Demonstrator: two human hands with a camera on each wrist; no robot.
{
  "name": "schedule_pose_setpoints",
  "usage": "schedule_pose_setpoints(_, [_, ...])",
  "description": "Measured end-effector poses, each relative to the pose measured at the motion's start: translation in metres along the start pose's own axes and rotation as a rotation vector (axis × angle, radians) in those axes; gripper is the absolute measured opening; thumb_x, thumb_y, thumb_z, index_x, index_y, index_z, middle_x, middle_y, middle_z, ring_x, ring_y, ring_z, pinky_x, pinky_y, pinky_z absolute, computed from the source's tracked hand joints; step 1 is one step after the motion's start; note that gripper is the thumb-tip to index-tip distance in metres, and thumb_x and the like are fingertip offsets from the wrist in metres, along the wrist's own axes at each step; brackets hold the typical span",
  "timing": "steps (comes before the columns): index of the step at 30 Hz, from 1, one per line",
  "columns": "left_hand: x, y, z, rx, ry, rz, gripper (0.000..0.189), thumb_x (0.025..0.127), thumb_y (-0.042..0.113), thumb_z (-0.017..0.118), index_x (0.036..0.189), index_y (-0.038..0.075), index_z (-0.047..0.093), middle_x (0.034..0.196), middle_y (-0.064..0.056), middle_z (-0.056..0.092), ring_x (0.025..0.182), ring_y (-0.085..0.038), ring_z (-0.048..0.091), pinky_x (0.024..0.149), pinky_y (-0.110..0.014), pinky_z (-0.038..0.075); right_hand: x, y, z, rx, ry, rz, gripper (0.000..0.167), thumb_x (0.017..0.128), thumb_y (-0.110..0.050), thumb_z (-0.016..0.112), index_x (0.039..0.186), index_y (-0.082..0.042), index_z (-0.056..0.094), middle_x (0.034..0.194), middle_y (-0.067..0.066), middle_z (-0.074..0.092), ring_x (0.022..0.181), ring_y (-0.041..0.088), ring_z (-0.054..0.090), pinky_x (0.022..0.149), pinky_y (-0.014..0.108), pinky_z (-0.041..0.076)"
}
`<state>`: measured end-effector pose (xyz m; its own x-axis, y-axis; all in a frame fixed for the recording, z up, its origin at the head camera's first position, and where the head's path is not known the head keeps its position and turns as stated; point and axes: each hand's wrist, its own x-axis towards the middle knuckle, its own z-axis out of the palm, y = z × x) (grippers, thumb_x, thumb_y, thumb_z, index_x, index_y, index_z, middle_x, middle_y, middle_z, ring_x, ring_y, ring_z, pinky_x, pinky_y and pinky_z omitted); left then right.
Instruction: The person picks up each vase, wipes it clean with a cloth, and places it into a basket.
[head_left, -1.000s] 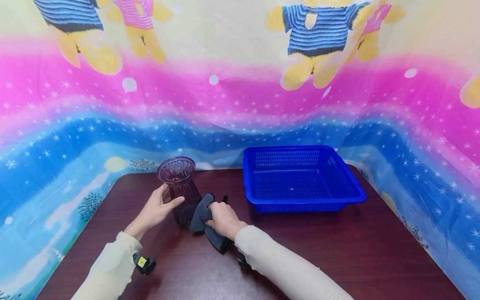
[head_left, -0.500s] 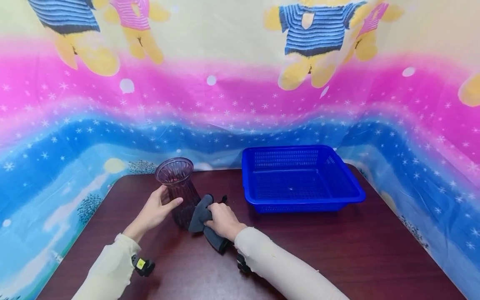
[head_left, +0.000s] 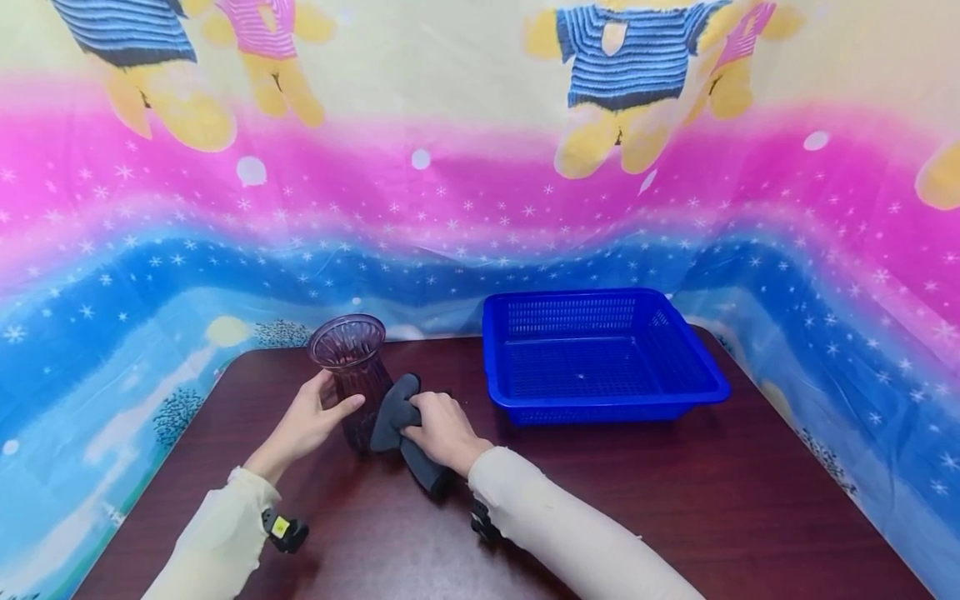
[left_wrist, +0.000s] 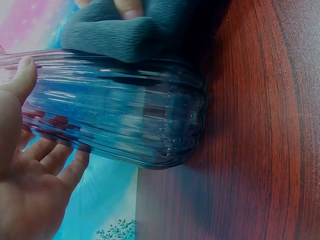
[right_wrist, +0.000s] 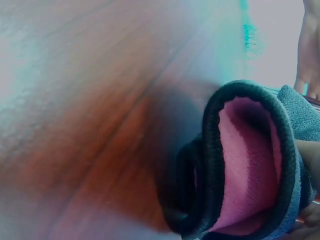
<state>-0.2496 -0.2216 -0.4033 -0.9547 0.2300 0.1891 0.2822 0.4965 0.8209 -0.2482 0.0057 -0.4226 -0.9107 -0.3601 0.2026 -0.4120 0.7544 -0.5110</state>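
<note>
A purple ribbed glass vase (head_left: 362, 379) with a flared rim is at the left of the table, its top leaning slightly left in the head view. My left hand (head_left: 302, 421) holds its side, thumb in front and fingers around the far side. In the left wrist view the ribbed body of the vase (left_wrist: 120, 110) looks see-through down to its base. A bunched dark grey cloth (head_left: 395, 414) lies against the vase's right side, gripped by my right hand (head_left: 444, 429). The right wrist view shows the cloth's pink inner face (right_wrist: 250, 165) and dark edging.
To the right, near the back edge, stands a blue plastic basket (head_left: 607, 404) with perforated walls; nothing shows inside it. The dark red-brown wooden table (head_left: 675, 500) meets a printed curtain (head_left: 465, 208) at the back and sides.
My right hand has shifted the cloth slightly up and to the left along the vase. The left hand keeps its hold, and the vase stays nearly in place.
</note>
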Motion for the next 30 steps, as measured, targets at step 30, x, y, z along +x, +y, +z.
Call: schedule_pose_setpoints(30, [0.001,-0.004,-0.001,0.015,-0.025,0.012,0.064,0.103,0.023,0.061,0.155,0.001,0.031,0.154,-0.029,0.044,0.142,-0.045,0.045,0.110,-0.058,0.046,0.010,-0.031,-0.034,0.024,0.112,-0.090,0.017,0.091,-0.025,0.076,0.104,-0.014,0.074,0.094,-0.002,0.075,0.078,0.011,0.063,0.071,0.025,0.053])
